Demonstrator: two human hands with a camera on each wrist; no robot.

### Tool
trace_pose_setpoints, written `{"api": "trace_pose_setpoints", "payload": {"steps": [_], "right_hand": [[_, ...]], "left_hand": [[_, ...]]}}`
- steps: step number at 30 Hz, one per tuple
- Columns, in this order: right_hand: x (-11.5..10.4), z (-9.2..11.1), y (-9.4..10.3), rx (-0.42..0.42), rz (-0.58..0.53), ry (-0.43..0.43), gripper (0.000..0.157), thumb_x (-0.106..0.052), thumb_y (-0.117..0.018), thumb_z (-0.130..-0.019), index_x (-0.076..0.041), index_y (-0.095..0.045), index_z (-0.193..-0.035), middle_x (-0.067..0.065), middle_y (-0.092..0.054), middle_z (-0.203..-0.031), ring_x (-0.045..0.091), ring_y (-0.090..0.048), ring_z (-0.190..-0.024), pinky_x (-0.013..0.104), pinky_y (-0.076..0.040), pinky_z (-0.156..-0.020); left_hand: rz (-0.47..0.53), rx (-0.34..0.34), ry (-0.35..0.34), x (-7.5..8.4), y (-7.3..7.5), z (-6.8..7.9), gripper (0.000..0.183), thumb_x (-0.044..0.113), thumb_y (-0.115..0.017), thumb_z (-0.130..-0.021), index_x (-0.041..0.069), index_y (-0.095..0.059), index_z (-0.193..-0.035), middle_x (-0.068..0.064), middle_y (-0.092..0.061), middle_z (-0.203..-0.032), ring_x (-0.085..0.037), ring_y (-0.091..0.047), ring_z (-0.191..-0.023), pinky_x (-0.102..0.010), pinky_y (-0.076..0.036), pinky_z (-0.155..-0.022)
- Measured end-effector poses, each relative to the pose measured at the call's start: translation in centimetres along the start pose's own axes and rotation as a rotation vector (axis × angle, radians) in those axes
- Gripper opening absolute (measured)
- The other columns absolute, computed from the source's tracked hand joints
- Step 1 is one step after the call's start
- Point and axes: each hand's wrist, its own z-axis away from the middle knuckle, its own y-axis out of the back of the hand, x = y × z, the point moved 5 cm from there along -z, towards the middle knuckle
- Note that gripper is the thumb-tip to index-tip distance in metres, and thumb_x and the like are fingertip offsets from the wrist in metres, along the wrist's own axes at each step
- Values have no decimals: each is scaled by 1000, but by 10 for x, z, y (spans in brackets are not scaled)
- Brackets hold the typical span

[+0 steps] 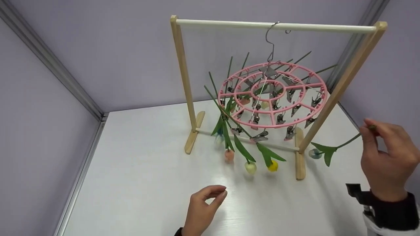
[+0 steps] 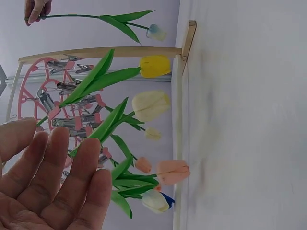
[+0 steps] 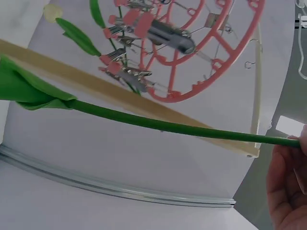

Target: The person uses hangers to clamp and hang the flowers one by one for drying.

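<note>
My right hand [image 1: 388,154] pinches the stem end of an artificial tulip with a pale blue and white bloom [image 1: 315,153], held to the right of a wooden rack. In the right wrist view its green stem [image 3: 168,127] stretches from the fingertips to the leaves. My left hand [image 1: 203,208] is in front of the rack with nothing in it, thumb and index tips close together. From the rack hangs a round pink clip hanger [image 1: 279,126]. Its clips hold several tulips upside down, including a yellow one [image 1: 273,166], a cream one [image 1: 250,167] and a peach one [image 1: 229,155].
The rack has wooden posts [image 1: 184,72] and a white top bar [image 1: 226,23], over which the hanger's metal hook [image 1: 270,36] is looped. It stands on a white table [image 1: 141,157]. Pale panels with metal edge strips [image 1: 49,55] enclose the table.
</note>
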Motion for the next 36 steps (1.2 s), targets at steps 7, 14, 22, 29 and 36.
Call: {"api": "trace_pose_setpoints", "payload": {"steps": [7, 14, 22, 29, 36], "right_hand": [[-27, 2, -4, -170, -103, 7, 17, -4, -77, -87, 11, -74, -94, 29, -66, -80, -6, -57, -82, 12, -46, -80], [-47, 10, -15, -349, -188, 26, 22, -11, -79, -86, 8, -75, -95, 19, -68, -79, -2, -58, -78, 10, -46, -77], [-74, 24, -38, -486, -324, 31, 34, -29, -72, -92, 5, -75, -99, 11, -70, -84, 2, -61, -75, 7, -48, -70], [-97, 39, -60, -584, -446, 56, 34, -32, -68, -93, 0, -75, -102, 6, -71, -88, 9, -61, -74, 11, -51, -72], [-111, 48, -72, -631, -534, 96, 25, -23, -70, -92, 0, -74, -103, 7, -70, -87, 13, -63, -73, 13, -53, -71]], "left_hand": [[30, -19, -92, 18, -7, -4, 18, 32, -69, -95, 17, -74, -104, 4, -73, -99, -11, -69, -90, -31, -57, -80], [38, -59, -167, 45, -20, -12, 20, 33, -68, -95, 17, -75, -105, 7, -72, -100, -9, -68, -93, -31, -57, -82], [81, -169, -324, 87, -42, -25, 24, 29, -64, -98, 14, -72, -115, 5, -71, -107, -8, -66, -98, -28, -55, -86], [65, -225, -425, 110, -54, -36, 30, 25, -65, -97, 9, -70, -122, 2, -71, -110, -7, -66, -100, -26, -55, -84], [10, -208, -509, 118, -52, -37, 20, 17, -69, -94, 8, -74, -111, 2, -72, -105, -5, -66, -98, -23, -55, -81]]}}
